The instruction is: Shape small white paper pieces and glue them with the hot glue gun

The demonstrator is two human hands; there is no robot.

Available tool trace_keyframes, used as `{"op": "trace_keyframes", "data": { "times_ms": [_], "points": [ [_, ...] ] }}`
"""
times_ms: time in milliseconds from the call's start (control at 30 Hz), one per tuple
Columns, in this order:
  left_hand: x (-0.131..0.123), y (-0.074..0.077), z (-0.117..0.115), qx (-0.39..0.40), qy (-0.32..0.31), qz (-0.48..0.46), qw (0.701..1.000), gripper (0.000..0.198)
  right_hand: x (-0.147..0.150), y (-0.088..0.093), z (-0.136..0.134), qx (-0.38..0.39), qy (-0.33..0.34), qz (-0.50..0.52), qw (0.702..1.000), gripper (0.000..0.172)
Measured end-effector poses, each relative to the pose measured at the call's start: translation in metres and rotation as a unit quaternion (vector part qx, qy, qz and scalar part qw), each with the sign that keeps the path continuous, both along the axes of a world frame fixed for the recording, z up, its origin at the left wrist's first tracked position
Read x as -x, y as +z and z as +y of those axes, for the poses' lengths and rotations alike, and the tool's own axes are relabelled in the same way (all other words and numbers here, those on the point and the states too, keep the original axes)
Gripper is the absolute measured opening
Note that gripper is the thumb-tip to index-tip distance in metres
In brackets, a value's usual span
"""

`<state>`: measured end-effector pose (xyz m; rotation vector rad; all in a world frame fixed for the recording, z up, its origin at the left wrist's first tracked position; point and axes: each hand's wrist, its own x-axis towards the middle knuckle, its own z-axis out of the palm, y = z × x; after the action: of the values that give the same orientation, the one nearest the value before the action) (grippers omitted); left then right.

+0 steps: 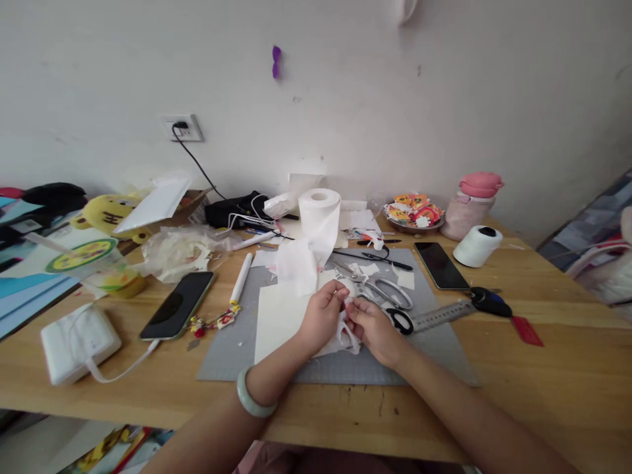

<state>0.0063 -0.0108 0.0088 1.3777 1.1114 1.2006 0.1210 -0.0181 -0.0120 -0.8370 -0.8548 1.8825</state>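
Observation:
My left hand [322,315] and my right hand [374,329] meet over a grey cutting mat [232,349], both with fingers curled round a small white piece of fabric or paper [345,332]. Its loose ends hang below my fingers. A cream sheet of paper [274,316] lies on the mat just left of my left hand. A pale green bangle [251,398] sits on my left wrist. Silver scissors [382,289] lie just behind my right hand, and black-handled scissors [401,320] with a metal ruler [439,315] lie right beside it.
A paper roll [320,214] stands behind the mat with its tail hanging down. Two phones [178,304] [441,264], a white power bank [79,342], a thread spool [476,245], a pink bottle [471,204] and a bowl of stickers [413,214] crowd the wooden table [543,388].

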Motion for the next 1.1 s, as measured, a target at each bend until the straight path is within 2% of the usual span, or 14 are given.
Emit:
{"op": "trace_keyframes", "data": {
  "times_ms": [367, 500, 667, 800, 933, 1100],
  "points": [
    [0.001, -0.006, 0.003, 0.028, 0.008, -0.109, 0.994, 0.026, -0.004, 0.011, 0.005, -0.019, 0.006, 0.062, 0.998, 0.036],
    [-0.002, -0.009, 0.003, 0.026, -0.01, -0.113, 0.993, 0.023, -0.003, 0.011, 0.004, -0.032, -0.015, 0.043, 0.998, 0.031],
    [0.001, -0.011, 0.005, 0.022, 0.018, -0.103, 0.994, 0.02, 0.0, 0.006, 0.003, -0.039, -0.018, 0.009, 0.999, 0.028],
    [0.0, -0.01, 0.005, 0.051, 0.012, -0.103, 0.993, 0.019, -0.002, 0.003, 0.004, -0.039, -0.01, 0.004, 0.999, 0.029],
    [-0.001, -0.009, 0.004, 0.096, 0.0, -0.119, 0.988, 0.026, -0.003, 0.007, 0.004, -0.035, 0.003, 0.025, 0.999, 0.031],
    [0.0, -0.008, 0.007, 0.1, 0.029, -0.125, 0.987, 0.023, 0.0, 0.006, 0.002, -0.015, 0.026, 0.015, 0.999, 0.029]
  ]
}}
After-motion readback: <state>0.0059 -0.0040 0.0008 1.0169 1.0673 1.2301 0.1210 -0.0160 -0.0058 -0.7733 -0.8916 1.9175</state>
